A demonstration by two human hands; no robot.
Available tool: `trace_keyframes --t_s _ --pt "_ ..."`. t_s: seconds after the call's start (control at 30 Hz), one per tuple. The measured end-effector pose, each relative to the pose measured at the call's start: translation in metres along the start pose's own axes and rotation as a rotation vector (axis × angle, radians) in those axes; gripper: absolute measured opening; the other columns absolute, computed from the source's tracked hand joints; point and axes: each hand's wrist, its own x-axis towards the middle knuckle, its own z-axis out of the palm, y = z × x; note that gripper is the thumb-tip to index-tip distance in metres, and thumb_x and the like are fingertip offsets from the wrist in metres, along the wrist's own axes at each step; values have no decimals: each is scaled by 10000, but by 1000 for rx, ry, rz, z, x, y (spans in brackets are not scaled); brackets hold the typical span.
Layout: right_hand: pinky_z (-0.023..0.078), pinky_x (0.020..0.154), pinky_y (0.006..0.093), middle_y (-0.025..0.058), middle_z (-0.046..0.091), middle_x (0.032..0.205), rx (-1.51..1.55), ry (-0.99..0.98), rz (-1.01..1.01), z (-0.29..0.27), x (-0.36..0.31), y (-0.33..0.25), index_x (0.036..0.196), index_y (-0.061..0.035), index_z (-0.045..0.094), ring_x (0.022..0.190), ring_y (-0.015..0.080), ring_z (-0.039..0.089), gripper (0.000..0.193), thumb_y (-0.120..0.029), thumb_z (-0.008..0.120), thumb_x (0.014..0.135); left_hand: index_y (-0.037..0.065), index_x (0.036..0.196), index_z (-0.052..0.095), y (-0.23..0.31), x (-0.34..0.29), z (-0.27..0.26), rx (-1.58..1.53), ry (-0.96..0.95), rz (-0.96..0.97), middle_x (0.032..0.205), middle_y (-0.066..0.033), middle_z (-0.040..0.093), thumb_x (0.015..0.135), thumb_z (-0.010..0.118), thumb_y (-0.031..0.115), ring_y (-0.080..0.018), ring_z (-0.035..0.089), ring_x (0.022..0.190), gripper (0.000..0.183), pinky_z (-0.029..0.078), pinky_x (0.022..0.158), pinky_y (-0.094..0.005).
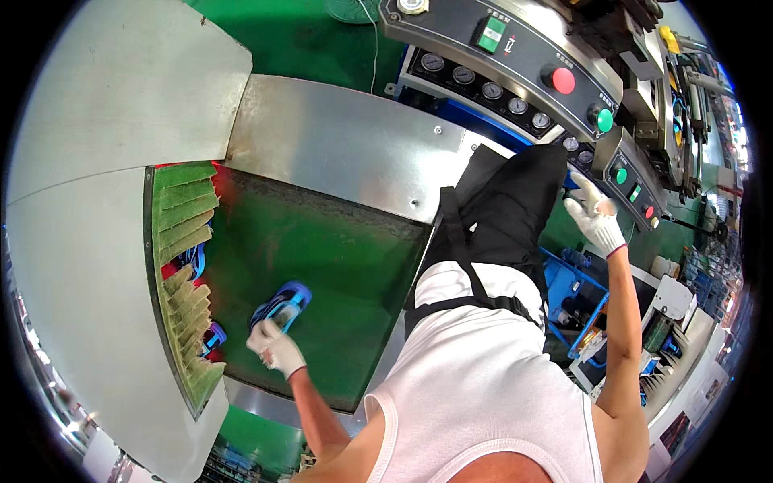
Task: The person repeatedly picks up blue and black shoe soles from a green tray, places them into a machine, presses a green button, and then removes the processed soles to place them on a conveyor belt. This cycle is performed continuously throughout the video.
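My left hand [276, 349], in a white glove, is at the near end of a blue-and-purple shoe [295, 296]. Its fingers are bent in against the shoe, which lies on a green conveyor belt [338, 258]. Parts of two more blue shoes, one farther [196, 259] and one nearer [213, 338], show at the fringed green curtain [185, 209] on the left. Off to the right, my right hand [594, 214], also gloved, is held in the air beside a machine's control panel [632, 185]. Its fingers are spread, with nothing in them.
A grey metal housing [88, 241] surrounds the curtained opening. Ahead stands a machine with pressure gauges [492, 90], a red button [562, 80] and a green one [604, 120]. A blue crate [576, 302] with dark items sits by my right side. A metal ledge [338, 141] borders the belt.
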Motion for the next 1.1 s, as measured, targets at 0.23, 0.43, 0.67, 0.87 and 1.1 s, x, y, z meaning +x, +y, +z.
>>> trace_keyframes --t_s 0.23,0.43,0.67,0.87,1.1 --pt "569 1043 413 211 634 1437 240 -40 -281 14 1 -100 1470 -4 545 1261 336 674 622 -186 773 921 43 1196 663 89 13 31 -220 -24 430 1189 -183 634 1019 667 259 -391 644 1094 279 509 974 -481" --pt "529 1048 471 248 639 1345 357 83 -664 61 -6 -170 1348 34 588 1235 439 637 618 -318 777 877 15 1108 687 208 11 -38 -300 -124 900 1077 -182 645 966 687 127 -370 646 1034 181 513 929 -459" --pt "589 833 460 191 703 1028 366 316 -390 57 -23 -148 1100 -36 656 940 374 726 308 -195 697 840 20 1075 718 430 -137 -75 -506 -459 1774 1071 -176 705 859 787 67 -379 692 941 231 564 858 -460" --pt "460 1126 467 214 733 1259 786 284 137 20 -123 9 1402 -66 641 1159 369 703 777 -541 820 814 24 1214 712 584 -285 -136 -522 -645 2337 1315 -222 675 786 886 141 -410 661 1200 477 540 1025 -474" --pt "488 996 344 76 662 1313 1624 792 463 41 -207 50 1470 23 556 1107 158 604 802 -282 826 780 7 1444 567 804 -402 -66 -703 -467 2183 1414 -189 611 981 713 200 -300 617 1301 522 487 1118 -401"
